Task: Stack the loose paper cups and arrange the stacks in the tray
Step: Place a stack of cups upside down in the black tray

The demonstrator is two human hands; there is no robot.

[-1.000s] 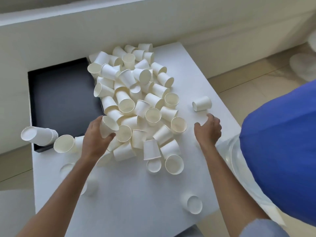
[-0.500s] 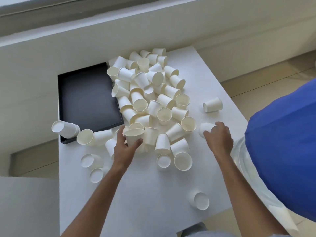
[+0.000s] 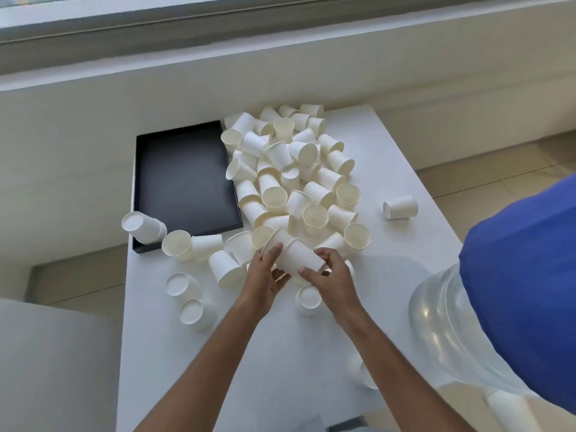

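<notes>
The held cup (image 3: 300, 257) lies tilted on its side at the near edge of the cup pile (image 3: 293, 173), its long axis running from far-left to near-right, closed base toward the right. The right hand (image 3: 333, 277) pinches that base end, fingers (image 3: 307, 271) curled round it; the left hand (image 3: 265, 272) cradles the far-left end, where a second cup (image 3: 274, 240) seems to meet it, though the joint is hidden. I judge nesting needs a push along that axis. The black tray (image 3: 184, 182) lies far-left on the desk (image 3: 280, 353), nearer the left hand, with one short stack (image 3: 145, 227) on its near corner.
</notes>
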